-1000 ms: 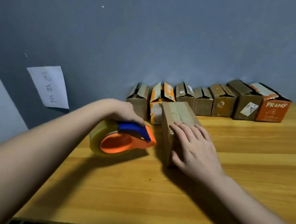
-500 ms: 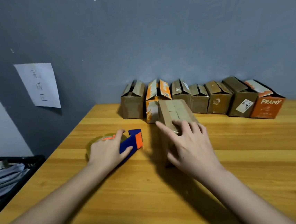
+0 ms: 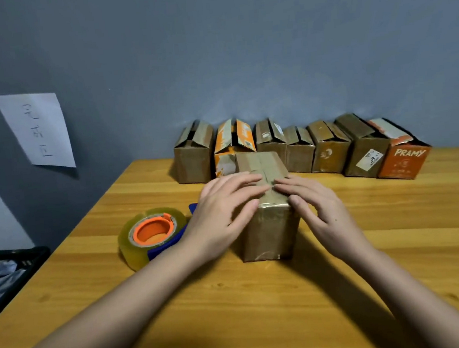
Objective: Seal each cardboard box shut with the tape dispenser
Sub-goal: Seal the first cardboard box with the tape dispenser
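Observation:
A small brown cardboard box (image 3: 267, 232) stands in the middle of the wooden table (image 3: 264, 310), its top flaps closed with tape along the seam. My left hand (image 3: 223, 213) lies flat on the box's top left edge, fingers spread. My right hand (image 3: 315, 207) rests flat on the top right edge, fingertips nearly meeting the left ones. The tape dispenser (image 3: 153, 236), orange and blue with a clear tape roll, lies on its side on the table just left of my left hand, untouched.
Several small boxes (image 3: 299, 150) with raised flaps line the grey wall at the back, an orange one (image 3: 402, 161) at the right end. A paper note (image 3: 36, 130) hangs on the left wall. A dark crate with cloth (image 3: 5, 276) sits beyond the table's left edge.
My left hand set the tape dispenser down on the table, let it go, and moved right onto the box top. My right hand stayed on the box.

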